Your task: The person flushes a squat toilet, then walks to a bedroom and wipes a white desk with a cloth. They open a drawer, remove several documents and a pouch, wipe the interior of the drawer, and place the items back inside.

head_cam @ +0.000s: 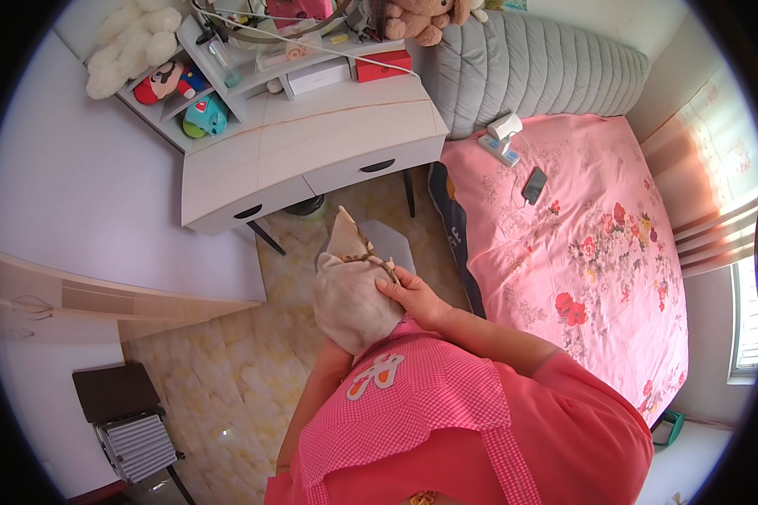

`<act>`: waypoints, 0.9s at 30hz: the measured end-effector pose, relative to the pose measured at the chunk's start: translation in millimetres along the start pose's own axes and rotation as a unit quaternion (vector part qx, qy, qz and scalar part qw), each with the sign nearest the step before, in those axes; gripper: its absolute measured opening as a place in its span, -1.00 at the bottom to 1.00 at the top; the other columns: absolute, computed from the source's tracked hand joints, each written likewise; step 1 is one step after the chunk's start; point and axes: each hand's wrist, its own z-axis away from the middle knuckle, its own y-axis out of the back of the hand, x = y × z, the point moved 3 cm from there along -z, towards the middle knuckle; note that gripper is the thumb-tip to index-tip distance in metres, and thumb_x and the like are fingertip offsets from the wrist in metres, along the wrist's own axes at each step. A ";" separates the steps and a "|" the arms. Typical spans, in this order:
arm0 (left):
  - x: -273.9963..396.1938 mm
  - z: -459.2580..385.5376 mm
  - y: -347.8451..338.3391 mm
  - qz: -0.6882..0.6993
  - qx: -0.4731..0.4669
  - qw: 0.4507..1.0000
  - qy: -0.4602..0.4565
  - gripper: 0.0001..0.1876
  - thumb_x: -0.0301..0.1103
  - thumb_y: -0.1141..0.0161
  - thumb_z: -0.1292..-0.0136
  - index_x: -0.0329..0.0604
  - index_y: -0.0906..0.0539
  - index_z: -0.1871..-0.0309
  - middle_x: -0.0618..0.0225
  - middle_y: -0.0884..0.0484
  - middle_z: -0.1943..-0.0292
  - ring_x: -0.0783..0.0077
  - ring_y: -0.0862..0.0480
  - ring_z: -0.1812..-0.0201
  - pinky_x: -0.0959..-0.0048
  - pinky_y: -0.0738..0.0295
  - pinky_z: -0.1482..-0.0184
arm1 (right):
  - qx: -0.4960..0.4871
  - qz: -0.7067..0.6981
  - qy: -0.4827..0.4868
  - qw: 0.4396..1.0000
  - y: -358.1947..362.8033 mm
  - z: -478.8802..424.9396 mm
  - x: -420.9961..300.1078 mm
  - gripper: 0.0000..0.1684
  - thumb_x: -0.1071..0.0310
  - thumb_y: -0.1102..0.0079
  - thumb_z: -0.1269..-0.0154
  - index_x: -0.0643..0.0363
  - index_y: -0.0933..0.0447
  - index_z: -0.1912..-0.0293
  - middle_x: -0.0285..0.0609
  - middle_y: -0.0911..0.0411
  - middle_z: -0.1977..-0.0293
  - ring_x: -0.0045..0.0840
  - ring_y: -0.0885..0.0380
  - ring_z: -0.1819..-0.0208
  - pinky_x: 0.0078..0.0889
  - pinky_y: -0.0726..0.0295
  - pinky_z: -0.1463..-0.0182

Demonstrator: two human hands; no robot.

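In front of my pink checked apron is a beige soft cloth article, rounded below with a pointed part at the top. A brownish trim or seam runs along its opening; whether it is a toy or a hat I cannot tell. My right hand pinches its right edge between thumb and fingers. On the other side my left forearm reaches up beneath the article, which covers my left hand. A grey stool seat shows behind the cloth.
Ahead stands a white desk with two drawers and shelves of plush toys. To the right, a pink floral bed holds a phone and a power strip. A folding chair is at lower left.
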 end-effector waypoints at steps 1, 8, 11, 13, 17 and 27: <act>3.5 -9.9 -4.1 -0.085 -0.030 0.995 -0.035 -0.45 -0.14 -0.01 -0.50 -0.15 -0.28 -0.46 0.29 -0.42 -0.36 0.31 -0.41 -0.37 0.35 -0.22 -0.47 | -0.001 -0.010 -0.008 1.000 -0.9 3.5 -0.4 -0.53 0.23 -0.13 -0.53 0.10 -0.41 -0.33 -0.36 -0.54 -0.10 -0.66 -0.47 -0.12 -0.53 -0.47 -0.24; -7.1 -5.2 -7.4 0.084 -0.073 0.991 -0.076 -0.51 -0.13 0.06 -0.53 -0.13 -0.32 -0.42 0.25 -0.43 -0.31 0.31 -0.38 -0.36 0.38 -0.22 -0.47 | -0.002 0.080 0.062 0.995 0.3 16.3 -0.5 -0.60 0.31 -0.11 -0.53 0.11 -0.47 -0.29 -0.43 -0.53 -0.05 -0.76 -0.42 -0.08 -0.62 -0.44 -0.20; -9.1 0.3 -14.1 0.118 -0.025 0.992 -0.048 -0.50 -0.10 0.04 -0.53 -0.12 -0.34 -0.42 0.25 -0.45 -0.31 0.32 -0.41 -0.35 0.34 -0.26 -0.45 | 0.036 0.206 0.155 0.965 12.4 12.7 2.0 -0.63 0.34 -0.12 -0.53 0.13 -0.50 -0.26 -0.46 -0.53 0.00 -0.78 -0.42 -0.04 -0.66 -0.43 -0.16; -5.8 4.1 -21.1 0.142 -0.002 0.990 -0.012 -0.50 -0.08 0.03 -0.52 -0.12 -0.35 -0.41 0.25 -0.46 -0.30 0.32 -0.42 -0.34 0.33 -0.29 -0.43 | 0.060 0.230 0.200 0.951 17.9 11.7 1.7 -0.64 0.35 -0.12 -0.52 0.13 -0.51 -0.25 -0.48 -0.53 0.04 -0.79 -0.42 -0.02 -0.68 -0.42 -0.15; 8.2 20.3 -33.2 0.256 0.030 0.962 0.085 -0.48 -0.04 0.01 -0.51 -0.12 -0.37 -0.40 0.25 -0.49 -0.28 0.32 -0.46 -0.31 0.31 -0.34 -0.39 | 0.053 0.080 0.103 0.990 25.7 11.2 -6.1 -0.64 0.36 -0.15 -0.50 0.11 -0.53 -0.23 -0.54 -0.54 0.08 -0.82 -0.41 0.00 -0.69 -0.40 -0.16; 45.8 16.1 -53.4 0.417 0.107 0.871 0.236 -0.45 0.05 -0.04 -0.49 -0.11 -0.41 -0.37 0.26 -0.54 -0.24 0.32 -0.54 -0.24 0.25 -0.47 -0.31 | 0.018 -0.070 -0.007 0.997 51.8 -46.2 -40.8 -0.70 0.32 -0.16 -0.50 0.10 -0.53 -0.16 -0.49 -0.57 0.03 -0.77 -0.46 -0.02 -0.58 -0.47 -0.15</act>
